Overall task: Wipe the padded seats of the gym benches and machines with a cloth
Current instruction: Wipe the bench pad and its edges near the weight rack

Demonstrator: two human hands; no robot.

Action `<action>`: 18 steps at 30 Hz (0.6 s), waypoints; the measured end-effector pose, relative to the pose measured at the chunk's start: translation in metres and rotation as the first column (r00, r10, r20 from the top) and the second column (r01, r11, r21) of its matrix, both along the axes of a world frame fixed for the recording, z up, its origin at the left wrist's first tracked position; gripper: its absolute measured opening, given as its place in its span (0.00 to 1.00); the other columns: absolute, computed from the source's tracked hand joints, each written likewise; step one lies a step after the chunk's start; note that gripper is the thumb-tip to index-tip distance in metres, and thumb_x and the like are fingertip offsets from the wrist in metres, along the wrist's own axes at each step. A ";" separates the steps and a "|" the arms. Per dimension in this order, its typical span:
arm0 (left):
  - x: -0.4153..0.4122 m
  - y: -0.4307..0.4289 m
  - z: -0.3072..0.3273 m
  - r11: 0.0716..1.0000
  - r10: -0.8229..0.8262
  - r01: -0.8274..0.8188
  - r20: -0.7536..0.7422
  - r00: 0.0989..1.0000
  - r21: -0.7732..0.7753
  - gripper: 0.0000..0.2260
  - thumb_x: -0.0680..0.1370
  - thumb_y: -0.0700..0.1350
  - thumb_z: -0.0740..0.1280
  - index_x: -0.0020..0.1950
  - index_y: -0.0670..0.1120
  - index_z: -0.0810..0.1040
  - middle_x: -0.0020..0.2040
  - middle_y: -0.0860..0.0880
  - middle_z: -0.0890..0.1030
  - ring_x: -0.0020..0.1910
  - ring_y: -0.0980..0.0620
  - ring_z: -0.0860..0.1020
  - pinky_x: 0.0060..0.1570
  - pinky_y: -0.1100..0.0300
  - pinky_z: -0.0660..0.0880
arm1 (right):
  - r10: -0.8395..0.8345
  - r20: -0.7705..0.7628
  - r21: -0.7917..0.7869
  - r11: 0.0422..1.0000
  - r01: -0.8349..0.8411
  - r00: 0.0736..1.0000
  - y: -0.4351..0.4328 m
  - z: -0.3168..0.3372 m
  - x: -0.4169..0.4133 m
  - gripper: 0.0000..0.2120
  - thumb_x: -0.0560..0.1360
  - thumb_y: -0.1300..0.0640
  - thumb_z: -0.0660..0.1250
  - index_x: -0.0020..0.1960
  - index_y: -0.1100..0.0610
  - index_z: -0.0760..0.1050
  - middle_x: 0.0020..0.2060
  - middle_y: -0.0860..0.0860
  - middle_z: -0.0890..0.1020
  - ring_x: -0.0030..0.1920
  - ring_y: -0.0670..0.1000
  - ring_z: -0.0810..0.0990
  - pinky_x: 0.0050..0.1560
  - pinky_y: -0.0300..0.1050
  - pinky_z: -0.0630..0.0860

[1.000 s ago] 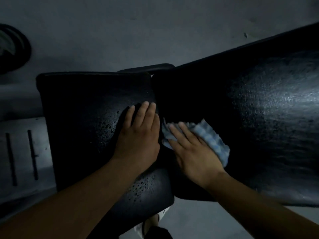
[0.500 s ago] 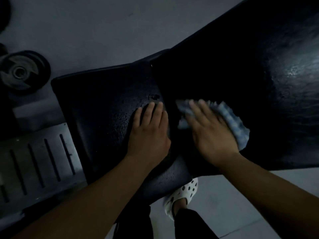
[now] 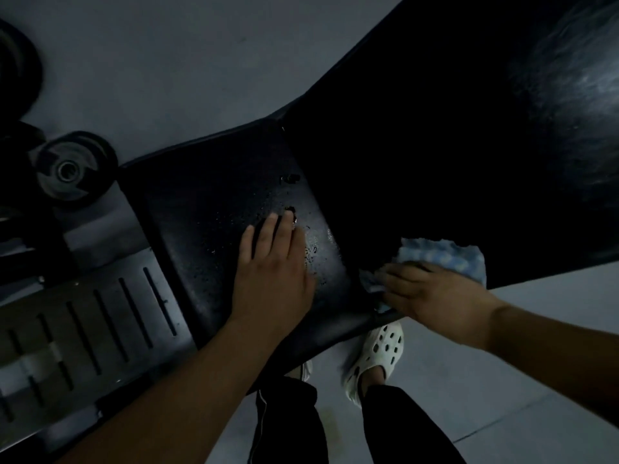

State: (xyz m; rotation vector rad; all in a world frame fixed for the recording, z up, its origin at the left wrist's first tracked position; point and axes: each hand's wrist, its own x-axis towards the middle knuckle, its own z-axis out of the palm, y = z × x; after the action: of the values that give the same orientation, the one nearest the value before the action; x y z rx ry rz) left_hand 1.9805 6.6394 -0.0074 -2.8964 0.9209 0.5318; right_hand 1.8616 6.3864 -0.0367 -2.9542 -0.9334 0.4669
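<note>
- place: gym.
- black padded bench seat (image 3: pixel 207 229), with a long back pad (image 3: pixel 435 155) adjoining to its right.
- black disc (image 3: pixel 72 169) and slotted steel frame (image 3: pixel 100 316) left of the seat, on grey floor (image 3: pixel 167 61).

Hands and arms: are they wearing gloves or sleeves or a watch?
No gloves. The left hand and right hand are bare. The left forearm and right forearm are bare too, no sleeve showing. I see no watch, ring or bracelet, though the picture is dark.

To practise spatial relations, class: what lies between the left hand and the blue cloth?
In the head view, only padding: a droplet-speckled strip of the seat pad beside the left hand, then the seam just before the cloth.
</note>
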 end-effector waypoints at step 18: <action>-0.019 0.038 0.020 0.999 0.027 -0.029 0.052 0.998 0.028 0.27 0.79 0.52 0.51 0.77 0.45 0.66 0.79 0.44 0.62 0.78 0.44 0.59 0.75 0.41 0.57 | -0.560 -0.278 0.406 0.668 0.624 0.780 0.142 -0.028 -0.029 0.25 0.85 0.40 0.45 0.78 0.47 0.62 0.81 0.49 0.54 0.81 0.51 0.50 0.73 0.57 0.62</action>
State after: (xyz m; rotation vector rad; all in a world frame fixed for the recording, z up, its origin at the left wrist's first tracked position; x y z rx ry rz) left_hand 1.9616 6.6775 0.0127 -2.8870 0.8602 0.4651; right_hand 1.8329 6.5281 -0.0649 -2.5041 -0.0034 0.3242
